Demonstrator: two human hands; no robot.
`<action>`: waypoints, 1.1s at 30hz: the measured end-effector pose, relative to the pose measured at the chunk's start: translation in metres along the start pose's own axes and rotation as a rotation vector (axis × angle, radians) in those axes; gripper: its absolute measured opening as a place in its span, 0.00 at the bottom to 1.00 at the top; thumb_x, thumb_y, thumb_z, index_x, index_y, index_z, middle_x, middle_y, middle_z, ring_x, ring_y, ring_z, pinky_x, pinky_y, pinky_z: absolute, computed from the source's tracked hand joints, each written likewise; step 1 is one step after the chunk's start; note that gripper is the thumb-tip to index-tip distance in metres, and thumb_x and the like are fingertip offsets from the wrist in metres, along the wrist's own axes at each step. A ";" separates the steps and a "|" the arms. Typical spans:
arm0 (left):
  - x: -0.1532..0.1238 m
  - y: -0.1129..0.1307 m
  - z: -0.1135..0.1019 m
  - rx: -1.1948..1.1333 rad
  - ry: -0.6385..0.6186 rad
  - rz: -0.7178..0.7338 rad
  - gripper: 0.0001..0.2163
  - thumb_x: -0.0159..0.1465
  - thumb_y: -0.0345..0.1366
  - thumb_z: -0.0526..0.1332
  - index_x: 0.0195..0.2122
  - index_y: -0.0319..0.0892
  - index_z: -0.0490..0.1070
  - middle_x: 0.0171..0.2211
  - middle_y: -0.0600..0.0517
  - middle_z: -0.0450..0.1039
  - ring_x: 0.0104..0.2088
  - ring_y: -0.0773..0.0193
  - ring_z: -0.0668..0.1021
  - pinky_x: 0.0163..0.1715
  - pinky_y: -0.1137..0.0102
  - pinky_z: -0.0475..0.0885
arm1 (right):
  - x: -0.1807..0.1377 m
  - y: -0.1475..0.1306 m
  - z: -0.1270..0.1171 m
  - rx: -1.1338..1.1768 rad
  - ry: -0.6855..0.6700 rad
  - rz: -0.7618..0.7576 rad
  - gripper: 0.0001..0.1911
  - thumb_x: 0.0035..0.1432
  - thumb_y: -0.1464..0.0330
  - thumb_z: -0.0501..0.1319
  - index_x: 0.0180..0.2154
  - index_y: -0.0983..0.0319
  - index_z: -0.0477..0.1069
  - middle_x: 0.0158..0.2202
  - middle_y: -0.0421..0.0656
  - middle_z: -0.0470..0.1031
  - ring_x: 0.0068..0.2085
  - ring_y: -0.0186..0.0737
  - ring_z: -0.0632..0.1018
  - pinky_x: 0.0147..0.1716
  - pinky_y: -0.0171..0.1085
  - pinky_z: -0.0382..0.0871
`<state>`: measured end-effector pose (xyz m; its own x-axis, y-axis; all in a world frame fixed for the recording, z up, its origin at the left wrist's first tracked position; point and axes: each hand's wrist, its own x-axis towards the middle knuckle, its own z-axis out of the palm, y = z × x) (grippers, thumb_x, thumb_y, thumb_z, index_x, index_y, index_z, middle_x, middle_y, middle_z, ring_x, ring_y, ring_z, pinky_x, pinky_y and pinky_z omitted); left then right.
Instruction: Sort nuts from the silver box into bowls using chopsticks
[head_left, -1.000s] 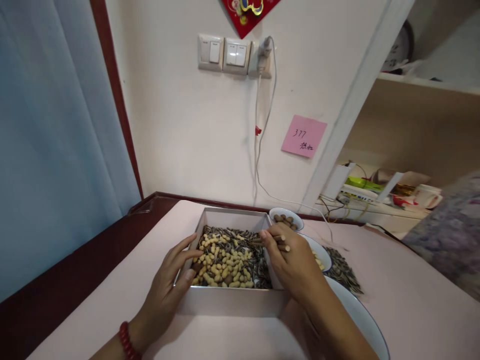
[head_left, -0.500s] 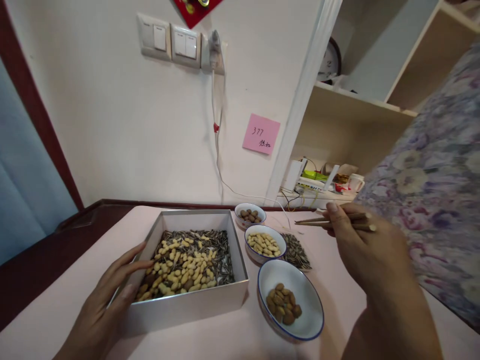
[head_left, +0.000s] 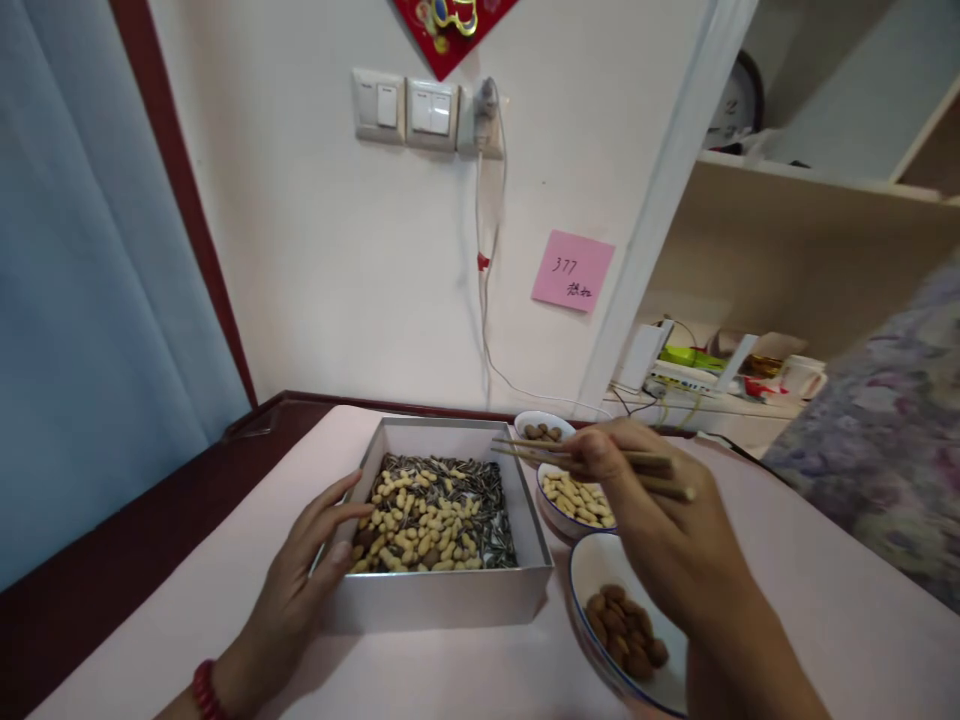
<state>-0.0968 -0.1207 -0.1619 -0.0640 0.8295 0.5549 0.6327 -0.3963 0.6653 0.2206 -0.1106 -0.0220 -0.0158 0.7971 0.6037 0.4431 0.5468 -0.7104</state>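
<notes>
On the table (head_left: 420, 675), the work looks only partway done. Three bowls run from near to far on the right: the near bowl (head_left: 596, 565) holds almonds (head_left: 615, 620), the middle bowl (head_left: 559, 519) pale peanuts (head_left: 576, 494), the far bowl (head_left: 534, 418) round brown nuts (head_left: 544, 433). Left of them, the box (head_left: 435, 602) holds a heap of loose peanuts, dark seeds (head_left: 487, 495) and a few brown nuts, so much appears left to sort.

The right hand (head_left: 664, 530) has its fingers closed around the chopsticks (head_left: 551, 460); their tips stand slightly apart with nothing between them, at the box's far right corner in view, height unclear. The left hand (head_left: 304, 570) is loosely spread, grasping nothing, its fingertips at the box's left wall.

Four upright walls edge the box, its top open. Only a narrow gap parts it from the bowls, and the middle bowl sits close to both others. Room is widest at the far right, beyond the right hand, and along the near side.
</notes>
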 end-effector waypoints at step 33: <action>-0.003 0.002 -0.003 -0.146 -0.077 -0.069 0.14 0.70 0.45 0.52 0.51 0.53 0.72 0.69 0.52 0.53 0.67 0.48 0.60 0.63 0.48 0.60 | 0.002 0.028 0.079 -0.138 -0.238 -0.039 0.19 0.68 0.59 0.52 0.26 0.59 0.65 0.26 0.40 0.69 0.30 0.37 0.70 0.30 0.37 0.60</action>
<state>-0.0977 -0.1255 -0.1611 -0.0406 0.8822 0.4691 0.5096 -0.3856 0.7692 0.1617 -0.0737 -0.0696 -0.2385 0.8225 0.5163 0.5553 0.5517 -0.6223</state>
